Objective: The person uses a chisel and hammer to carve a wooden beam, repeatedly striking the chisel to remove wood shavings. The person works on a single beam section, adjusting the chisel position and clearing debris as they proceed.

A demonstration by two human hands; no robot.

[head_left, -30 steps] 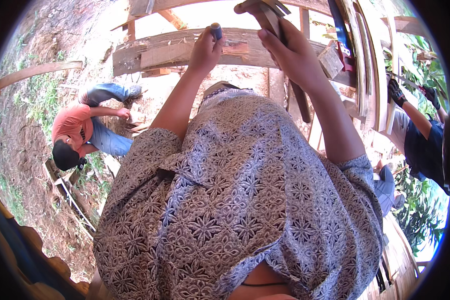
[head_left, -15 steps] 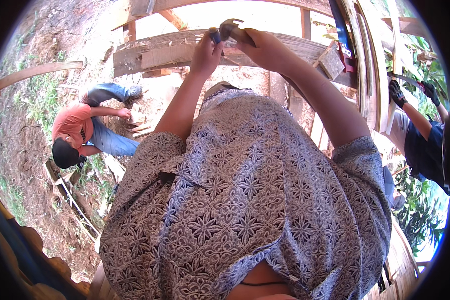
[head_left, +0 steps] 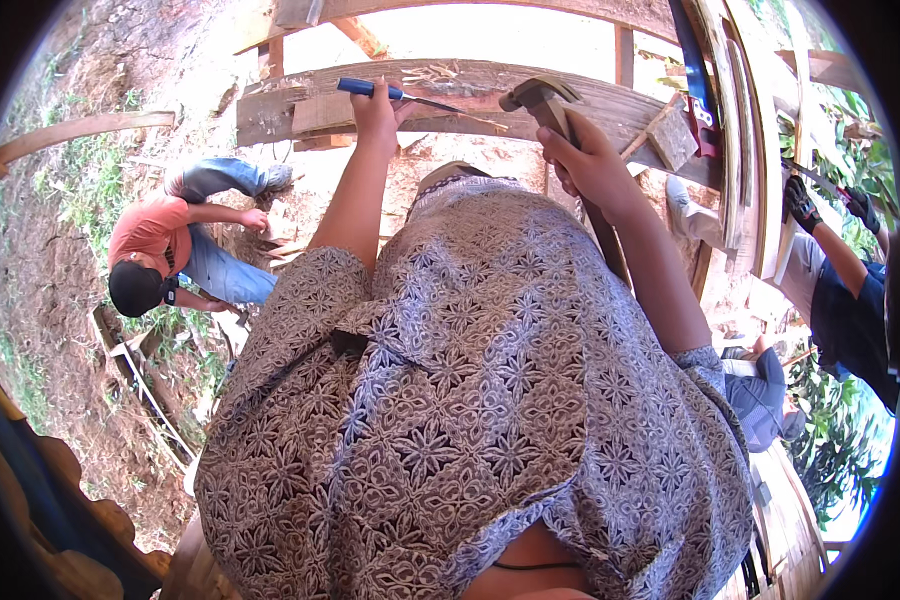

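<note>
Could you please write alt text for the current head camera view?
A person's left hand holds a slim blue-handled tool and the right hand a hammer, near a wooden beam with shavings on it. A person in an orange shirt is at left, a gloved person at right.

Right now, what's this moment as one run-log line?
left hand: holds blue-handled tool, shaft pointing right | right hand: grips hammer | wooden beam: light wood shavings on it
</note>
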